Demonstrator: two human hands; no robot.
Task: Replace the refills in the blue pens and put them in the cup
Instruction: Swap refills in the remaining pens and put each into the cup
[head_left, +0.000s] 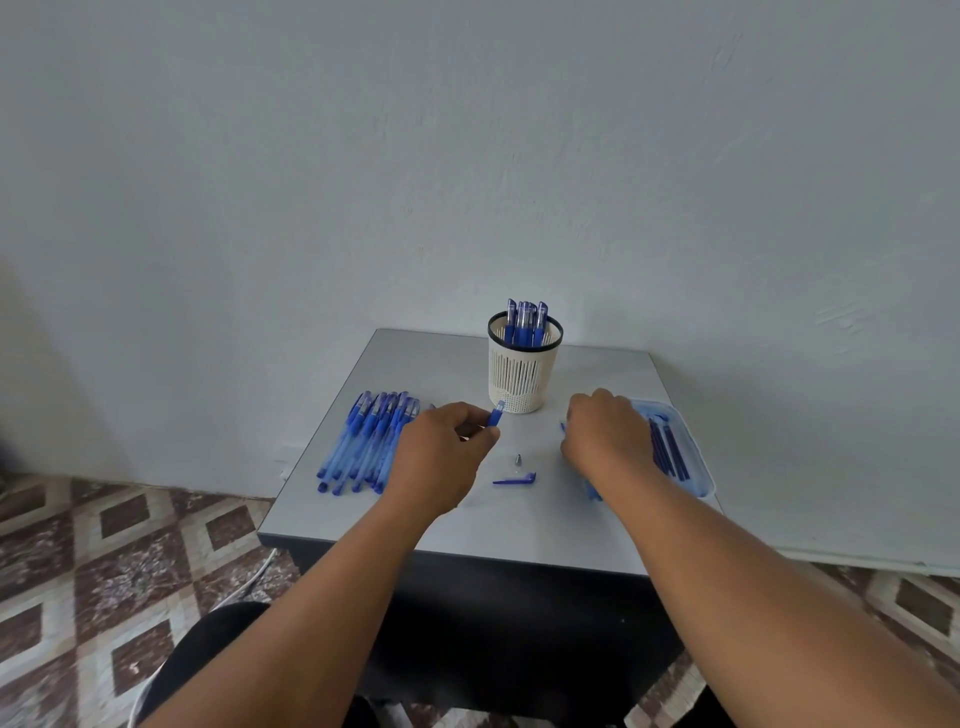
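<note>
My left hand (444, 452) is closed around a blue pen barrel (496, 414), whose end sticks out toward the cup. My right hand (605, 434) rests knuckles-up at the left edge of a clear blue tray (696, 467) holding dark blue refills (667, 449); what its fingers hold is hidden. A cream slotted cup (523, 371) with a black rim stands at the back, with several blue pens (525, 319) upright in it. A pile of blue pens (366, 441) lies at the left. A metal pen tip (518, 460) and a blue cap (514, 479) lie between my hands.
The small grey table (457, 525) stands against a white wall, its front edge close to my forearms. Patterned floor tiles show on both sides, and a white cable (249, 582) runs on the floor at the left.
</note>
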